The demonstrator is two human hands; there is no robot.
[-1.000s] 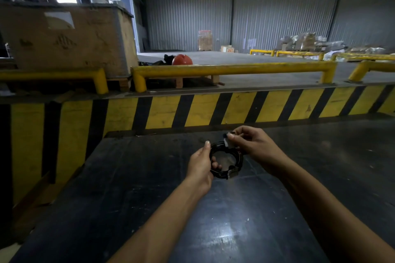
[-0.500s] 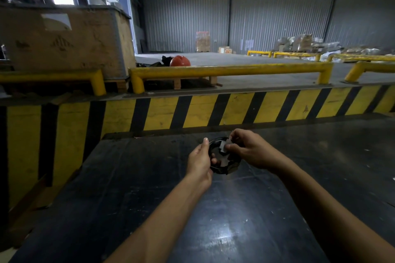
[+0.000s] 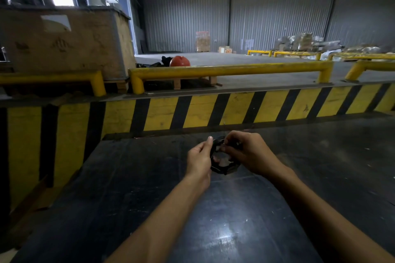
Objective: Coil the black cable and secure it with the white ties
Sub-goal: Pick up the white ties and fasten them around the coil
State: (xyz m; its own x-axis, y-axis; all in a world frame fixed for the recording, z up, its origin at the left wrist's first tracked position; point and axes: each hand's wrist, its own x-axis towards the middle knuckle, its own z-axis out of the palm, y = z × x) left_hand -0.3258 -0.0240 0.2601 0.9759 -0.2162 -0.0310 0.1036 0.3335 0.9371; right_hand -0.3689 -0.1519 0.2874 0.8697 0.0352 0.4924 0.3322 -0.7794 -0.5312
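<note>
A small black cable coil (image 3: 222, 168) hangs in the air above the dark table (image 3: 149, 188), held between both hands. My left hand (image 3: 199, 160) grips the coil's left side, thumb up along its rim. My right hand (image 3: 249, 153) closes over the coil's top right, fingertips pinching at the loops near the centre. Most of the coil's right half is hidden under my right hand. A white tie cannot be made out in this view.
A yellow and black striped barrier (image 3: 213, 111) runs along the table's far edge. Behind it stand yellow guard rails (image 3: 230, 70), a large wooden crate (image 3: 64, 42) at the left and an orange helmet (image 3: 179, 61).
My right hand has slid from the coil's top edge down over its right half, covering the white piece seen earlier. The coil has turned slightly; my left hand keeps its grip.
</note>
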